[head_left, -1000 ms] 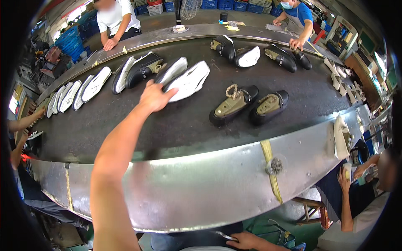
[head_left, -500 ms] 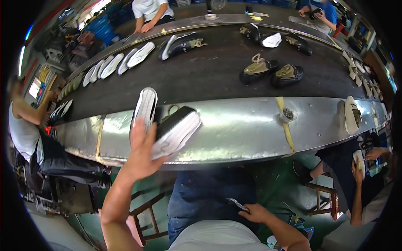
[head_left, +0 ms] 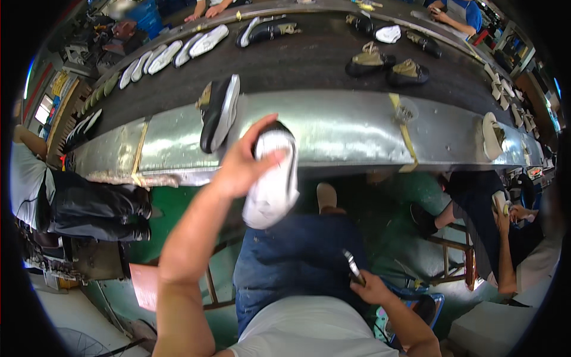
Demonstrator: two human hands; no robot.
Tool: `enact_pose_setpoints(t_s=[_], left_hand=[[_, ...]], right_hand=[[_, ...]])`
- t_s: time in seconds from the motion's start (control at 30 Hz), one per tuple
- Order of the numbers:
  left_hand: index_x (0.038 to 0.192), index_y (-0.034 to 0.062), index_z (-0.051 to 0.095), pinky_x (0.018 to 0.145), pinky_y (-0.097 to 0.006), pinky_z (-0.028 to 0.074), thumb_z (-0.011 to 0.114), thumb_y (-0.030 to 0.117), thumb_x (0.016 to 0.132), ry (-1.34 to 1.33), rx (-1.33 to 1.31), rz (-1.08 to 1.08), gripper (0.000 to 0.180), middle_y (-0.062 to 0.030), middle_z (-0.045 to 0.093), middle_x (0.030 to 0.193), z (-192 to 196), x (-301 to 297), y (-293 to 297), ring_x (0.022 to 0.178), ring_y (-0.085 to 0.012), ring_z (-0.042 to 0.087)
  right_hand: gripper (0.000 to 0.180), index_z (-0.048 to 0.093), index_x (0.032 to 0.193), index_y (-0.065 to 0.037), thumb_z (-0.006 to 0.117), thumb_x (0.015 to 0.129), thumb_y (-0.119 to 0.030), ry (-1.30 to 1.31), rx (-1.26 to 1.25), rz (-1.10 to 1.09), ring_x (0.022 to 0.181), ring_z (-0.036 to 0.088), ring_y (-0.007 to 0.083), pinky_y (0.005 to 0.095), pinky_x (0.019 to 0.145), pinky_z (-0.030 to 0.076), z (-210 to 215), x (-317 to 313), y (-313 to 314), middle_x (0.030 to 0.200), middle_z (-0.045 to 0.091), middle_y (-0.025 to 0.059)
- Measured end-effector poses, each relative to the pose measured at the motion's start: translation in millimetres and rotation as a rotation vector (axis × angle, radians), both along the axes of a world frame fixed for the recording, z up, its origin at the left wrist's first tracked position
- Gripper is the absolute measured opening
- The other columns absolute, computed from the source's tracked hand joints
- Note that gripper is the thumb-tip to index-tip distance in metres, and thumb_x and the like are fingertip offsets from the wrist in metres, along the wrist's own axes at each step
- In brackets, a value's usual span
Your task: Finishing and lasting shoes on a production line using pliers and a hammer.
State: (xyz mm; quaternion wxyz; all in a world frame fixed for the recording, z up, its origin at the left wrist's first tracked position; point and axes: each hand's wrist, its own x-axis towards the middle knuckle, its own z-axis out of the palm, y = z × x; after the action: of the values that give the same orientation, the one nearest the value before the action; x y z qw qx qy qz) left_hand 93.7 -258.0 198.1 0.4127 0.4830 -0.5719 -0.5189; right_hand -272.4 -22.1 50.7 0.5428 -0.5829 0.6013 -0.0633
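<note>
Gripping a black shoe with a white sole point(head_left: 272, 178), the left hand point(head_left: 241, 166) has its fingers curled over the upper end and its thumb laid across the pale sole, which faces the camera. That shoe hangs in the air just in front of the metal edge of the conveyor point(head_left: 345, 128), above the person's lap in blue trousers point(head_left: 297, 262). Its mate, a second black shoe with a white sole point(head_left: 219, 113), lies on its side just beyond the hand, half on the shiny metal edge and half on the dark belt point(head_left: 309, 59).

Lower down, the right hand point(head_left: 370, 290) is closed around a small dark tool point(head_left: 353, 268) with a thin blade-like end pointing up, held near the right thigh.

Farther out on the belt sit two olive and black shoes point(head_left: 386, 65) side by side, a row of white soles point(head_left: 172, 53) toward the far left, and a black pair point(head_left: 267, 30) beside them. A lone pale sole point(head_left: 491, 137) rests on the metal edge at the right. Other people are seated to the left and right of the line, and more stand at its far side.
</note>
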Motion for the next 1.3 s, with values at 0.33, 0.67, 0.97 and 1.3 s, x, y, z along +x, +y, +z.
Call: enact_pose_setpoints(t_s=[0.33,0.67,0.97,1.3], left_hand=[[0.155,0.0168,0.023,0.103,-0.030,0.038,0.053,0.029,0.105,0.367,0.189,-0.232,0.060,-0.0025,0.055,0.120,-152,-50,167,0.112,-0.0124,0.050],[0.156,0.0134,0.016,0.109,-0.034,0.036,0.060,0.011,0.099,0.165,0.165,-0.275,0.072,-0.0100,0.049,0.133,-153,-54,172,0.123,-0.0194,0.048],[0.158,0.0161,0.009,0.107,-0.032,0.037,0.061,0.009,0.098,0.249,0.289,-0.401,0.079,-0.0079,0.056,0.129,-146,-51,152,0.120,-0.0163,0.050],[0.146,0.0033,0.039,0.107,-0.040,0.042,0.057,0.028,0.101,-0.282,0.058,-0.169,0.055,-0.0208,0.053,0.136,-134,-67,141,0.129,-0.0340,0.053]], right_hand=[[0.030,0.059,0.120,-0.002,0.062,0.095,-0.018,-0.167,-0.179,0.141,0.079,0.067,0.0342,0.0386,0.074,0.052,51,31,-9,0.089,0.067,0.0171],[0.029,0.057,0.122,0.001,0.056,0.099,-0.017,-0.131,-0.200,0.242,0.078,0.064,0.0168,0.0302,0.072,0.052,62,51,-24,0.096,0.068,0.0079],[0.025,0.058,0.116,0.002,0.056,0.098,-0.014,-0.793,0.559,-0.247,0.080,0.065,0.0165,0.0291,0.069,0.052,63,52,-42,0.102,0.066,0.0089],[0.020,0.060,0.105,0.000,0.058,0.100,-0.019,-0.433,0.418,0.005,0.080,0.065,0.0167,0.0313,0.070,0.055,49,44,-78,0.095,0.067,0.0093]])
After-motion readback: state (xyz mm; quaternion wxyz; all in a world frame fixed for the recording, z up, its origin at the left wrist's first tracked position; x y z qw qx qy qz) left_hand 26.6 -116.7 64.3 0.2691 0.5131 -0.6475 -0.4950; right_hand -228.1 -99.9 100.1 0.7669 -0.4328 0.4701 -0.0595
